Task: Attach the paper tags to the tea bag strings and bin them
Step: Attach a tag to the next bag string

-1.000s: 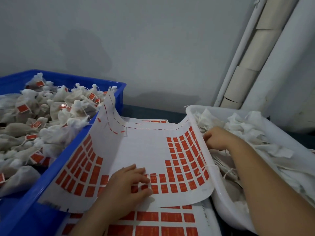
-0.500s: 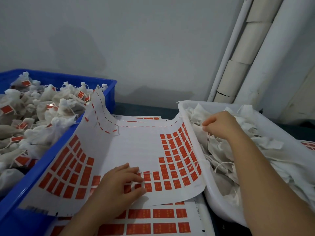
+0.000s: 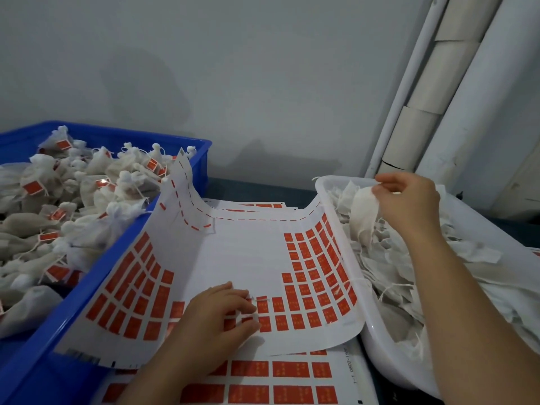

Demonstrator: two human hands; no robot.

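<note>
A white sheet of orange paper tags (image 3: 242,258) lies curled between two bins. My left hand (image 3: 216,314) rests on its near edge, fingertips curled at an orange tag beside a short bit of string. My right hand (image 3: 409,206) is raised over the white tub (image 3: 377,346) and pinches a white tea bag (image 3: 365,211) by its top, lifted above the heap of untagged bags (image 3: 415,287). The blue bin (image 3: 87,287) on the left holds several tagged tea bags (image 3: 76,200).
More sheets of orange tags (image 3: 277,384) lie under the top sheet at the near edge. A grey wall stands behind, with white pipes and cardboard tubes (image 3: 432,92) leaning at the right. The dark table surface (image 3: 257,188) shows between the bins.
My right hand has risen out of the white tub, pulling one tea bag up with it. My left hand has stayed on the tag sheet. The camera has shifted slightly.
</note>
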